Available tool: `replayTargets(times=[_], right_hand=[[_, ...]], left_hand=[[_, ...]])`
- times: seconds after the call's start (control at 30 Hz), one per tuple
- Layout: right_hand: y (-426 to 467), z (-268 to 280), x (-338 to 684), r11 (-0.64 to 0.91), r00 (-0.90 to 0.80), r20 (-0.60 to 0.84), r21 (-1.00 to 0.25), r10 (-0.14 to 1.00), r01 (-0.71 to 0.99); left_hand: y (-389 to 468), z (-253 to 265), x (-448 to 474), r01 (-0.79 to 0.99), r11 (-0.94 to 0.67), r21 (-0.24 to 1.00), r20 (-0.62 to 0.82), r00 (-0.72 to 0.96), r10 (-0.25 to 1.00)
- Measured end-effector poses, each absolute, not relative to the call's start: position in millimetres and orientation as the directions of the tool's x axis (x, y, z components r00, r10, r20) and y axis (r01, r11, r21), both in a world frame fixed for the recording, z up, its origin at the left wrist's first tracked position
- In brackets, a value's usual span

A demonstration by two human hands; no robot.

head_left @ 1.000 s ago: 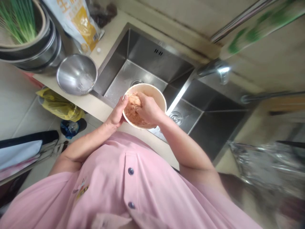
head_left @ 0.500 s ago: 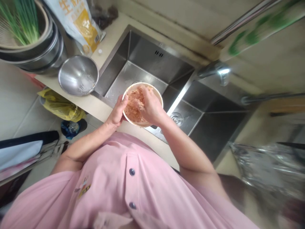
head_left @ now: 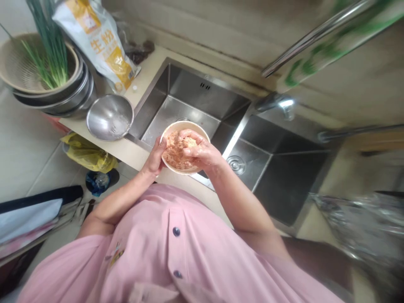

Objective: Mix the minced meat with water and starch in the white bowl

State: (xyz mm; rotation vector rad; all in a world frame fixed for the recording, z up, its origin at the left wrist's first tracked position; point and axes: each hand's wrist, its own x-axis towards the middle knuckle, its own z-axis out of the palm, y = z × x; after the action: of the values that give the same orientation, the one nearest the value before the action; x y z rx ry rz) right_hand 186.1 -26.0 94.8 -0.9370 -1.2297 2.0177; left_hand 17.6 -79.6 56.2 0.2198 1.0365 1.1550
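A pale round bowl (head_left: 206, 131) is held tilted over the front edge of the sink. My left hand (head_left: 154, 158) grips its left side, with the thumb over the rim and the other fingers underneath. Inside lies a reddish minced meat mixture (head_left: 176, 157), with a paler yellowish patch near my fingers. My right hand (head_left: 203, 152) is in the bowl from the right, its fingers curled round some of the meat mixture. Wet residue clings to those fingers.
A two-basin steel sink (head_left: 192, 109) with a faucet (head_left: 274, 102) lies ahead. On the left stand a steel bowl (head_left: 110, 118) with white residue, a printed bag (head_left: 101, 46), and stacked basins under a colander (head_left: 19, 63) of green onions (head_left: 58, 69). A yellow plastic bag (head_left: 90, 153) hangs below the counter.
My right hand has shifted from lying over the meat, fingers down in it, to a curled grasp that shows the paler patch. The whole view has shifted slightly.
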Motion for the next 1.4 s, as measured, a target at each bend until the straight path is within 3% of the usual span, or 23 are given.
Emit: replayTargets(times=[0.3,0.73,1.07,1.23,1.4], right_hand=[[-31.1,96.8,174.2,-0.381,-0.451,-0.269,-0.907,0.851,-0.177],[-28.4,100.6,175.1,-0.179,-0.407,-0.173,-0.984,0.897,0.026],[-31.1,88.6,175.1,-0.135,-0.367,-0.18,-0.98,0.912,0.145],[-30.7,89.3,176.4,0.015,-0.368,-0.13,-0.93,0.92,0.367],[-26.8,98.4,174.4,0.184,-0.397,-0.163,-0.688,0.903,0.702]], left_hand=[[-81.7,59.0,20.4,-0.588,0.421,0.691,-0.513,0.011,0.858],[-83.7,52.3,19.5,-0.609,0.437,0.662,-0.523,0.042,0.851],[-84.9,48.7,20.3,-0.629,0.438,0.642,-0.53,0.049,0.846],[-83.6,52.2,21.8,-0.633,0.435,0.641,-0.53,0.045,0.847],[-82.0,59.3,22.9,-0.62,0.442,0.648,-0.529,0.051,0.847]])
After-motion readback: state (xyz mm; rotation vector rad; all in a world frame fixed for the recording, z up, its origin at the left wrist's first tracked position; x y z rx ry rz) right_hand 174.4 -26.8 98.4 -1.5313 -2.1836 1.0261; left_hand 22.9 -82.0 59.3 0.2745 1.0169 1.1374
